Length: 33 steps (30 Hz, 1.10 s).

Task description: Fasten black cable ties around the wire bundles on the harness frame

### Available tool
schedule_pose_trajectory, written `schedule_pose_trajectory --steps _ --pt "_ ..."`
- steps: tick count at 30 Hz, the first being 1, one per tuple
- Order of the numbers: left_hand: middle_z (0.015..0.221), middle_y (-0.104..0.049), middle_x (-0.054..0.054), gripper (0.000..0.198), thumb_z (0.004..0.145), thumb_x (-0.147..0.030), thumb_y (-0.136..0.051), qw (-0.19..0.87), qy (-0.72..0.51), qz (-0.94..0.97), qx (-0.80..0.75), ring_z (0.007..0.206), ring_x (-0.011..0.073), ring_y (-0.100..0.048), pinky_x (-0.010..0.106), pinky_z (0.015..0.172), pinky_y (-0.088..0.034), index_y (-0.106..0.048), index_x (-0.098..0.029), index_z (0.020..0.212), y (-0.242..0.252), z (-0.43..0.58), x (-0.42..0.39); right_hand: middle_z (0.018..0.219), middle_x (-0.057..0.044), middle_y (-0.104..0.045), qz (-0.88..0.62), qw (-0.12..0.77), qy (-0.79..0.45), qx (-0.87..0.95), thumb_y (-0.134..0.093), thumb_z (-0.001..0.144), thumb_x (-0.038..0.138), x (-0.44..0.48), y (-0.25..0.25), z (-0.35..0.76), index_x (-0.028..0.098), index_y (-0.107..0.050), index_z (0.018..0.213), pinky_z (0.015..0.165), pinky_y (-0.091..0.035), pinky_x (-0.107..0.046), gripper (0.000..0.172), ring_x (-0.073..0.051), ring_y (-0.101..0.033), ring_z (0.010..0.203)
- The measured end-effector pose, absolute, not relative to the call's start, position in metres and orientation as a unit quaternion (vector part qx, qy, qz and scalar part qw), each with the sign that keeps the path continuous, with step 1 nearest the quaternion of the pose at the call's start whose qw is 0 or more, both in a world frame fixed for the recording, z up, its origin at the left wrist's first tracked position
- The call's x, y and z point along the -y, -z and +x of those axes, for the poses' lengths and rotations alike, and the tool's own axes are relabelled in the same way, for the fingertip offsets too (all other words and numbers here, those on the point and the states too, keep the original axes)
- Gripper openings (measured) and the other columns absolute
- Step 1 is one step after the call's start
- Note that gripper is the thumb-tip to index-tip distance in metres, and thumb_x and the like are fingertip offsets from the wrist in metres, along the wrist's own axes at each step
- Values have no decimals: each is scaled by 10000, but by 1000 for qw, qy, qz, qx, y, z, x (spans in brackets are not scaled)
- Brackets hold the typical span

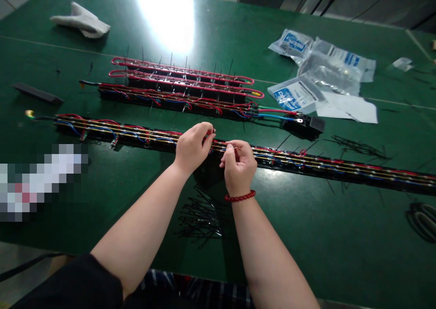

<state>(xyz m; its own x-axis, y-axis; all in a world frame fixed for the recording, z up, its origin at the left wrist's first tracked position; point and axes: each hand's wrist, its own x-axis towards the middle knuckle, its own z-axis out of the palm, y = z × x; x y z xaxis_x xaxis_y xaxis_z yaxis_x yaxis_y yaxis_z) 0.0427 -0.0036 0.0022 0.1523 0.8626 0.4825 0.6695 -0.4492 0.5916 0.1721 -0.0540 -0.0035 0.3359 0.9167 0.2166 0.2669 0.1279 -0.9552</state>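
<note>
A long black strip with red, blue and yellow wires [334, 163] runs across the table in front of me. Over its middle, my left hand [194, 146] is closed in a pinch, fingertips just above the wires. Close beside it on the right, my right hand [240, 163] is also closed, thumb against the fingers, at the strip's near edge. Whatever either pinch holds is too small or hidden to make out. Below the hands lies a pile of thin black cable ties [200, 218]. A dark rounded shape under the wrists is mostly in shadow.
Behind lies a shorter wired strip [153, 97] beside red looped cables [184, 68] with upright ties. Its connector block [308, 126] is at the right end. Plastic bags [293, 93], more ties [361, 147], a glove [81, 20] and a dark bar [37, 93] lie around.
</note>
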Motion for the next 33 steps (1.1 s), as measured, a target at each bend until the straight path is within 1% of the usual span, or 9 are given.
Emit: schedule_pose_trajectory --steps 3,6,8,11,14,20,33 --pt "906 -710 27 75 920 -179 -532 85 -359 767 -525 848 161 -655 264 760 -481 -586 -206 875 -3 43 3 584 68 -548 -593 563 -290 497 -516 938 351 54 3 172 220 -619 940 483 -409 -222 167 -80 -537 470" --pt "853 -695 26 88 930 -207 -520 62 -337 772 -536 816 170 -644 267 727 -467 -598 -204 890 -2 43 2 586 66 -554 -589 567 -289 498 -524 936 342 54 4 172 221 -625 939 492 -413 -226 157 -81 -540 475" --pt "861 -698 27 109 946 -228 -506 57 -331 777 -532 823 173 -645 272 737 -467 -609 -204 921 -2 43 2 593 63 -559 -588 568 -287 499 -529 934 341 54 5 172 221 -628 936 505 -417 -230 156 -82 -543 486" --pt "929 -718 33 151 964 -232 -475 61 -329 785 -521 871 176 -653 280 790 -473 -623 -204 955 -1 43 2 602 60 -563 -588 567 -288 500 -532 933 348 53 6 173 222 -630 937 513 -416 -233 160 -84 -540 494" --pt "955 -727 36 168 954 -216 -468 60 -323 788 -520 895 182 -657 289 819 -477 -635 -202 965 -1 44 3 603 60 -564 -586 568 -291 500 -528 932 356 53 6 173 223 -628 939 507 -409 -236 166 -85 -538 491" --pt "889 -719 45 210 907 -144 -445 42 -302 795 -524 858 196 -651 308 789 -480 -649 -194 919 -2 45 5 607 58 -571 -587 567 -288 501 -528 933 356 53 6 173 225 -628 933 512 -412 -240 164 -90 -548 500" --pt "837 -714 43 230 896 -130 -445 23 -301 803 -514 814 202 -644 326 764 -482 -664 -193 864 1 45 5 632 48 -583 -590 563 -288 503 -524 930 353 52 5 173 223 -621 920 519 -444 -233 163 -94 -560 516"
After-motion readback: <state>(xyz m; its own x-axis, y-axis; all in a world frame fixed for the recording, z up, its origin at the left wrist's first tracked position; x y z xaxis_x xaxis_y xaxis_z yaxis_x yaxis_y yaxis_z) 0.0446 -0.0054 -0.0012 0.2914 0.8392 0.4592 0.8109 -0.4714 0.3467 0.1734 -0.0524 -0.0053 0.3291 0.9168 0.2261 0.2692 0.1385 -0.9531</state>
